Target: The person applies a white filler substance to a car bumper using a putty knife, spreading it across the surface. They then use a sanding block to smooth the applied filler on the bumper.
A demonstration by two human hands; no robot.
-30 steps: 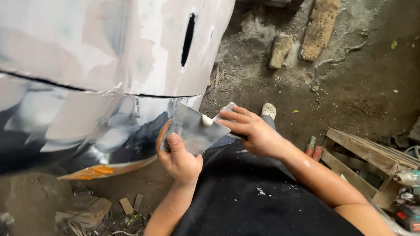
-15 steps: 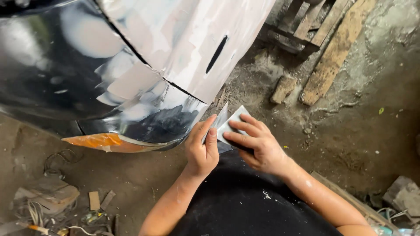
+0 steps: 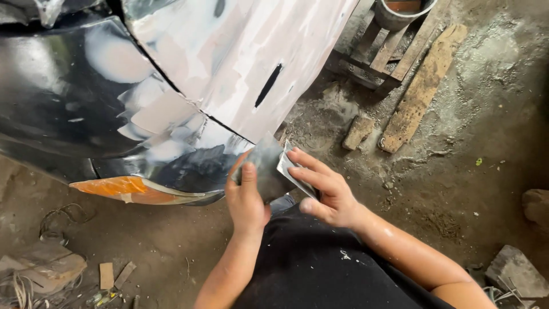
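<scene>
No packages, labels, signs or screens anywhere around the car body panel (image 3: 189,86). Nothing printed or boxed beside it, nothing lit up below it, nothing of that kind on the ground to its right.

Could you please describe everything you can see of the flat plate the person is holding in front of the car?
The plate is a thin, flat, dark grey sheet that looks like metal, smeared and dull. It is held tilted, just below the car's patched body panel. The left hand grips its lower left edge, thumb on its face. The right hand presses a smaller pale scraper blade against its right side. Whether it touches the car cannot be told.
</scene>
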